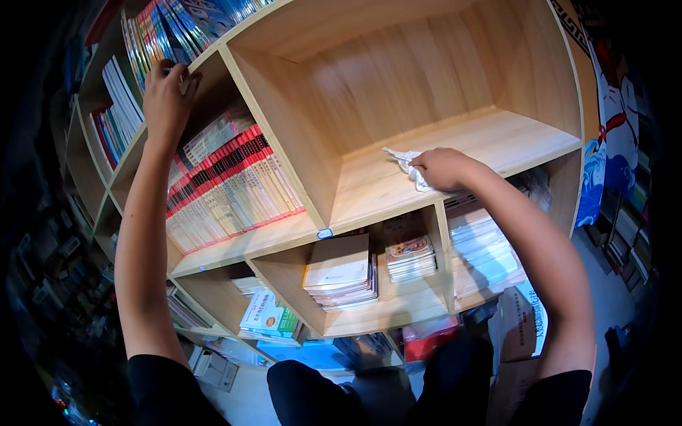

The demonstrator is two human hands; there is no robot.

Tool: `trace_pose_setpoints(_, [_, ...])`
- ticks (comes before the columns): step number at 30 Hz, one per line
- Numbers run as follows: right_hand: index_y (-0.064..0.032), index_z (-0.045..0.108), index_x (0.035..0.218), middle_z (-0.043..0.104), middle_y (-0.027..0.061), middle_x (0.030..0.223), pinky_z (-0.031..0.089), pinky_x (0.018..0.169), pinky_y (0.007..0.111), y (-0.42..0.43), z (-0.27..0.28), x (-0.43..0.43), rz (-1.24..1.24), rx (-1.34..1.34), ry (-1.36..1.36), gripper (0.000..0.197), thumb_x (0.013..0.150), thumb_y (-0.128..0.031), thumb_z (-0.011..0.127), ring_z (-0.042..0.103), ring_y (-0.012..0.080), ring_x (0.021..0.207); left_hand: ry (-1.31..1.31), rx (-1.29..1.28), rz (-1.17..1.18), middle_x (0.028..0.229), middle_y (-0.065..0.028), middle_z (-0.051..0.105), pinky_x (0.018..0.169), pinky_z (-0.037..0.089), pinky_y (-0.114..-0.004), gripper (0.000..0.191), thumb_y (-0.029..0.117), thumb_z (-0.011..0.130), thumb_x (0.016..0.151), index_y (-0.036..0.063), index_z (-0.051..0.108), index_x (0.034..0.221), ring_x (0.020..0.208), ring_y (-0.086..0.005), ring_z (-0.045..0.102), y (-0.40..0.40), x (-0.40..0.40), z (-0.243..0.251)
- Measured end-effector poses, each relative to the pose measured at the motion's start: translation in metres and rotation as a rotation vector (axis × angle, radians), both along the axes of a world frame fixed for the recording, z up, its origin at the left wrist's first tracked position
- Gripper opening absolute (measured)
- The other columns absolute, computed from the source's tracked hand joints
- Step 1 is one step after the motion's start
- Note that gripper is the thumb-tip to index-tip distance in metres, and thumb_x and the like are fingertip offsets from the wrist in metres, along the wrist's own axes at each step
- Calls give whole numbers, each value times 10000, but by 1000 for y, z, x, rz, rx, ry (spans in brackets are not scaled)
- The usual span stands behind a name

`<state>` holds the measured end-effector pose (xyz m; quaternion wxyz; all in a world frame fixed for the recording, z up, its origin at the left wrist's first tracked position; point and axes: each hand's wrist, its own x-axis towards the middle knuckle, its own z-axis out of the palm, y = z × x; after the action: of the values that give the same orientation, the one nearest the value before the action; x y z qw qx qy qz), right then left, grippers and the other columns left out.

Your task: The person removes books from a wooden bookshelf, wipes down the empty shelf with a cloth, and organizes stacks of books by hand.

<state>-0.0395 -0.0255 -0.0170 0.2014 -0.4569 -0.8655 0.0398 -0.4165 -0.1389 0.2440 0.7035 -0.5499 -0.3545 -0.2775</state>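
Observation:
My right hand (443,168) is closed on a crumpled white cloth (413,169). The cloth touches the bottom board (479,139) of a large bare compartment in the wooden bookcase, near its front edge. Up at the left, my left hand (169,98) is at the front edge of the upper shelf, just below a row of colourful thin books (162,33). Its fingers are bent and apart, with no loose object seen in them. Below and right of that hand, a row of red-and-cream paperback books (234,194) stands in the neighbouring compartment.
Lower compartments hold a book stack (341,271), small booklets (410,255) and plastic-wrapped books (485,250). A white-and-green book (272,317) tops a low pile. A cardboard box (514,325) stands by my right knee. Wave-patterned fabric (591,181) hangs beside the bookcase's right side.

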Motion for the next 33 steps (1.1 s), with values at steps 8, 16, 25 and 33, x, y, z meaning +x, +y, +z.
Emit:
trace_pose_setpoints(8, [-15, 740, 888, 718, 230, 963, 554, 845, 464, -30, -9, -59, -239, 309, 282, 150, 835, -87, 620, 695, 390, 945, 102, 180, -81, 1018, -116, 637, 806, 495, -431, 261, 266, 779, 817, 35, 691, 900, 946, -332, 606, 23, 9, 4])
trace_pose_setpoints(16, [20, 737, 944, 704, 260, 1033, 535, 899, 467, -46, -1, -174, -108, 94, 510, 258, 923, -180, 575, 678, 413, 1007, 5, 70, 37, 1078, -95, 663, 874, 461, -465, 258, 302, 720, 875, 108, 709, 1045, 1065, -350, 594, 6, -3, 4])
trace_pose_setpoints(25, [-8, 731, 991, 693, 265, 1028, 510, 912, 502, -36, -13, -171, -129, 128, 575, 327, 975, -252, 513, 657, 440, 1005, 306, -718, -443, 828, -55, 628, 611, 428, -386, 230, 62, 679, 650, 94, 626, 871, 727, -273, 586, -127, 73, -200])
trace_pose_setpoints(33, [-19, 722, 1029, 699, 247, 1022, 509, 911, 496, -36, -16, -168, -117, 163, 571, 316, 980, -252, 514, 658, 434, 989, 459, -1143, -896, 855, -22, 606, 627, 435, -315, 120, 136, 673, 753, 139, 624, 862, 757, -170, 577, -195, 110, -232])
